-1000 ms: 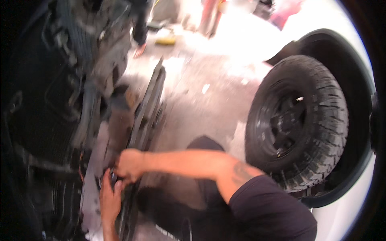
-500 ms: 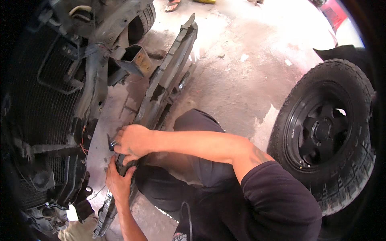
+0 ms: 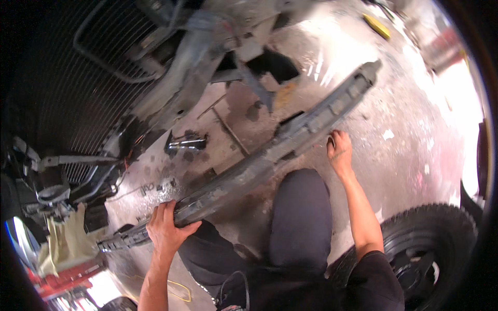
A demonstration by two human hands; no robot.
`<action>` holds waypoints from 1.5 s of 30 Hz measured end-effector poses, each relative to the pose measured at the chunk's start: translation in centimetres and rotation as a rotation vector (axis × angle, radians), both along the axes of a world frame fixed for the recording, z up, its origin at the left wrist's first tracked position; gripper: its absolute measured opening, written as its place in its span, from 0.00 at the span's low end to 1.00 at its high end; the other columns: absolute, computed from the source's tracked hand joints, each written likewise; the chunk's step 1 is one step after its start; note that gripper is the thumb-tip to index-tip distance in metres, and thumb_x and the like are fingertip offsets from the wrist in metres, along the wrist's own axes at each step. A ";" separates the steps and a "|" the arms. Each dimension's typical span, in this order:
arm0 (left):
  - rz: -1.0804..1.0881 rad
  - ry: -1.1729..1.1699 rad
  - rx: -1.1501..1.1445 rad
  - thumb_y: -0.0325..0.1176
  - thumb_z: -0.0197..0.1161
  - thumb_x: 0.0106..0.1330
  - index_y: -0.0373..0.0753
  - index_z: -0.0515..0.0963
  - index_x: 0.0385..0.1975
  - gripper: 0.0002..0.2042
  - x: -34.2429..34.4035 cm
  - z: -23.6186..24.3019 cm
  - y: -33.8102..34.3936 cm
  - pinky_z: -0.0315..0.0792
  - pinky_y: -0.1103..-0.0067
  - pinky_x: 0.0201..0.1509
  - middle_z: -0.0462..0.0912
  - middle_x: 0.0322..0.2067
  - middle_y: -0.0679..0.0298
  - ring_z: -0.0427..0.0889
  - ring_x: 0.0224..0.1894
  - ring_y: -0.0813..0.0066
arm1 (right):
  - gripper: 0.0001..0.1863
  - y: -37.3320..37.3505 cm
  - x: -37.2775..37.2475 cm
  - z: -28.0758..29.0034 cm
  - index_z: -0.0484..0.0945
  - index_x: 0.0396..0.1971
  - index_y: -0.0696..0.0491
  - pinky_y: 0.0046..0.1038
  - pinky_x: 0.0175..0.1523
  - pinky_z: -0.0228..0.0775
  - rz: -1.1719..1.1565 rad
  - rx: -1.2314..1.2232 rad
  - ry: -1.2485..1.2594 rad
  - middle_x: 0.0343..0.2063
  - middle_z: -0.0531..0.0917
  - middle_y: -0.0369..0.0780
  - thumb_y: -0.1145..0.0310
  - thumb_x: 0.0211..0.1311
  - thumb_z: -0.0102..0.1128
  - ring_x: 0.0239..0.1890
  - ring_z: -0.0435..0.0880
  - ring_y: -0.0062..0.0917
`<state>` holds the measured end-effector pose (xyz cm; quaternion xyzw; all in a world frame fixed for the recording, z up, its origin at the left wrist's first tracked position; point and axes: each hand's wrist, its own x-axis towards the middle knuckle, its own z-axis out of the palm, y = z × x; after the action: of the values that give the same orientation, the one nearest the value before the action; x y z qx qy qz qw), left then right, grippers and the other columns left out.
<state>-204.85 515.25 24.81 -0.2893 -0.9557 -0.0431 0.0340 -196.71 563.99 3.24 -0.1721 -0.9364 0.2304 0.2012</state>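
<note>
Your left hand (image 3: 168, 228) pinches the long grey bar (image 3: 254, 169) at near left.
Your right hand (image 3: 340, 149) curls just beside its right stretch; I cannot tell its grip.

A long, narrow, scuffed dark-grey beam (image 3: 244, 175) slants from near left to far right.

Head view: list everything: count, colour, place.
Beam: one, dark grey, across centre
Vehicle front: one, dark, upper left
Shiny part: one, dark, left of centre
Elongated object: one, yellow, upper right
Clutter: count unclear, mixed, upper right
Cloth: one, tan, lower left
Low object: one, red, below cloth
Cord: one, yellow, bottom left
Large wheel: one, black, lower right
Floor: one, grey, throughout
Legs: two, black-clothed, bottom centre
Left hand: one, bare, fingers on beam's lower left
Right hand: one, bare, beside beam, contact unclear
</note>
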 end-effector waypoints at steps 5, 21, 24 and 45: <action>0.028 0.024 -0.038 0.56 0.81 0.37 0.35 0.79 0.46 0.38 1.3 -0.1 0.0 0.78 0.64 0.40 0.80 0.38 0.56 0.82 0.39 0.53 | 0.11 0.8 -13.8 -4.7 0.81 0.41 0.55 0.41 0.49 0.75 0.276 -0.209 0.098 0.43 0.81 0.47 0.73 0.57 0.61 0.46 0.81 0.44; 0.024 -0.014 -0.014 0.51 0.82 0.32 0.33 0.80 0.43 0.37 1.9 0.1 0.8 0.77 0.66 0.38 0.80 0.37 0.57 0.81 0.37 0.56 | 0.12 0.7 -22.3 -14.5 0.79 0.44 0.56 0.36 0.40 0.75 0.643 0.226 -0.193 0.39 0.82 0.42 0.70 0.61 0.61 0.35 0.81 0.35; 0.040 -0.018 -0.006 0.51 0.82 0.33 0.34 0.80 0.43 0.37 1.9 0.3 0.7 0.77 0.66 0.39 0.79 0.36 0.57 0.81 0.38 0.57 | 0.13 0.7 -22.0 -15.1 0.79 0.45 0.56 0.35 0.39 0.74 0.640 0.203 -0.207 0.38 0.81 0.41 0.69 0.62 0.61 0.34 0.80 0.33; 0.074 -0.011 0.024 0.51 0.81 0.39 0.37 0.80 0.45 0.34 0.3 1.5 1.5 0.78 0.65 0.43 0.81 0.38 0.57 0.83 0.40 0.55 | 0.14 8.3 -6.9 -8.1 0.76 0.48 0.58 0.31 0.36 0.76 -0.153 -1.667 0.416 0.37 0.82 0.40 0.70 0.65 0.59 0.29 0.80 0.24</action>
<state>-204.51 516.73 26.33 -0.2533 -0.9652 -0.0548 0.0339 -203.61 572.27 -4.91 -0.2804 -0.3916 0.8552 0.1916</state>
